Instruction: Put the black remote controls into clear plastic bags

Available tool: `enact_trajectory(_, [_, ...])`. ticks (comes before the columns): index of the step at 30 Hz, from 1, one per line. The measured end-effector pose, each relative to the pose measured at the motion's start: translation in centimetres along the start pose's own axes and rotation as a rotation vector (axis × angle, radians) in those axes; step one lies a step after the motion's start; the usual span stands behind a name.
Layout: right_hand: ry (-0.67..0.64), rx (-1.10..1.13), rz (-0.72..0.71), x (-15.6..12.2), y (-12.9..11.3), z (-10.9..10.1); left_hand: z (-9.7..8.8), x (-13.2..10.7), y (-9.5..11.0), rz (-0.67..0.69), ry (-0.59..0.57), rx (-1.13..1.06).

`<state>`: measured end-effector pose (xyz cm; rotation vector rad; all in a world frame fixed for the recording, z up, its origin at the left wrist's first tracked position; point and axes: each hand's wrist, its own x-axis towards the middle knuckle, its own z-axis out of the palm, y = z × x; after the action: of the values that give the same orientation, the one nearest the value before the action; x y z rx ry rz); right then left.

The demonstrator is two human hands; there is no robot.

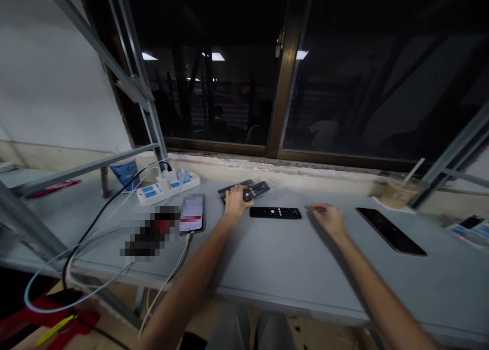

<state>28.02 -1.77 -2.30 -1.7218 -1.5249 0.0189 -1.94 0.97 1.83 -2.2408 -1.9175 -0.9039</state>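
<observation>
My left hand (pixel 236 201) is closed around the near end of a black remote control (pixel 256 191) at the back of the grey table. Partly behind that hand lies another dark remote (pixel 229 187), mostly covered. In front of them a third black remote control (pixel 275 213) lies flat, its buttons facing up. To the right of it, my right hand (pixel 327 218) is held low over the table with its fingers drawn together. Whether anything is between those fingertips is too small to make out.
A white power strip (pixel 168 187) with plugs and cables stands at the back left, near a charging phone (pixel 192 215) and a blurred-out item (pixel 151 233). On the right are a dark tablet-like device (pixel 390 231) and a drink cup (pixel 399 191) with a straw. Metal frame posts flank the table (pixel 275 268).
</observation>
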Motion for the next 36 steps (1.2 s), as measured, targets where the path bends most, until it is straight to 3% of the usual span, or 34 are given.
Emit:
enact_trajectory(4, [0.002,0.189,-0.094,-0.4,-2.6,0.6,-0.5,-0.5,1.5,0.09,0.004,-0.085])
enact_trajectory(11, [-0.091,0.467,-0.046,-1.5,-5.8,0.9,-0.8,-1.3,3.0,0.224,-0.074,-0.022])
enact_trajectory(15, [-0.117,0.462,-0.045,-1.3,-5.5,0.8,-0.6,-1.3,2.9,0.284,-0.083,0.019])
enact_trajectory(20, [-0.054,0.38,-0.059,-0.7,-4.4,0.5,-0.6,-1.2,2.8,0.352,-0.097,0.064])
enact_trajectory(25, [-0.064,0.519,0.01,-0.3,-4.2,0.6,-0.9,-1.4,3.3,0.42,-0.106,0.129])
enact_trajectory(36, [-0.065,0.593,0.044,0.2,-3.0,0.5,0.4,-1.8,2.6,0.493,-0.002,0.091])
